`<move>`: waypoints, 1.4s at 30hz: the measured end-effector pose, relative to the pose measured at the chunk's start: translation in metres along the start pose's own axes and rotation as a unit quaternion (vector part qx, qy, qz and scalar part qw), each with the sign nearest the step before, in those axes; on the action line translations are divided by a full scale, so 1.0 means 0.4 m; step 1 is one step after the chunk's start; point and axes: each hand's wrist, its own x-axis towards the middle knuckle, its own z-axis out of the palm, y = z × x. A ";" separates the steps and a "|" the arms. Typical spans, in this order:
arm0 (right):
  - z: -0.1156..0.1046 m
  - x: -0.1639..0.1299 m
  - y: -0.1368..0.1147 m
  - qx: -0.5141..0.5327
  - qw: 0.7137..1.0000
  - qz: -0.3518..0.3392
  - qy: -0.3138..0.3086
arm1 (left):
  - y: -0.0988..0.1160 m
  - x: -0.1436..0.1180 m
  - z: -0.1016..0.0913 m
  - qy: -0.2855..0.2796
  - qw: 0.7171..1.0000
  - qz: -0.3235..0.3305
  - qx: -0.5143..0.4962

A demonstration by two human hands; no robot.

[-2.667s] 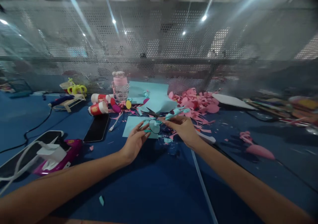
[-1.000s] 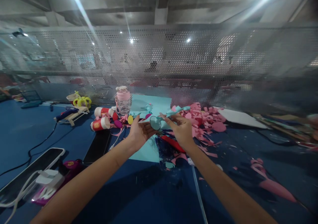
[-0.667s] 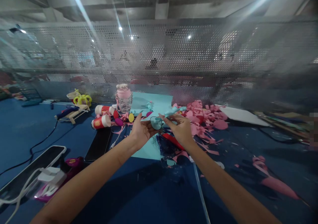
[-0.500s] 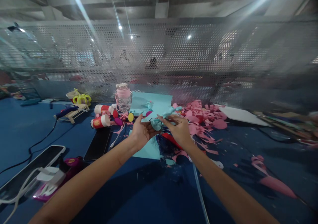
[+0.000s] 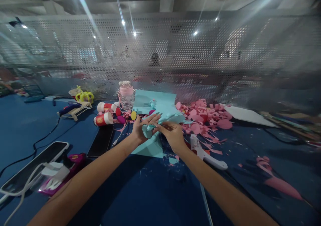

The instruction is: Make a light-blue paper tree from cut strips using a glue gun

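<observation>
Both my hands meet over the blue table, just above a light-blue paper sheet (image 5: 149,148). My left hand (image 5: 141,128) has its fingers spread and carries a small light-blue paper cut-out (image 5: 145,131) against the thumb. My right hand (image 5: 171,134) pinches the same cut-out from the right with its fingertips. A bigger light-blue sheet (image 5: 160,102) lies behind the hands.
A pile of pink paper scraps (image 5: 204,114) lies to the right, and a white hand tool (image 5: 207,154) near my right forearm. On the left are a pink-lidded bottle (image 5: 126,95), red-and-white cups (image 5: 102,119), a black phone (image 5: 100,141) and a tablet with a white charger (image 5: 33,164). A perforated metal screen (image 5: 175,52) closes the back.
My hands have come down and nearer to the light-blue sheet, still joined on the cut-out. The view has tilted down a little, and the white tool now shows.
</observation>
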 end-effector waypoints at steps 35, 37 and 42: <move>0.014 -0.027 0.004 -0.077 0.996 -0.034 0.005 | -0.028 0.009 -0.016 -0.001 0.999 -0.020 -0.042; 0.019 -0.034 0.009 -0.079 0.996 -0.038 -0.002 | -0.035 0.015 -0.026 0.001 0.999 -0.031 -0.045; 0.024 -0.038 0.020 -0.055 0.998 -0.007 -0.001 | -0.037 0.016 -0.031 0.008 0.999 -0.028 -0.027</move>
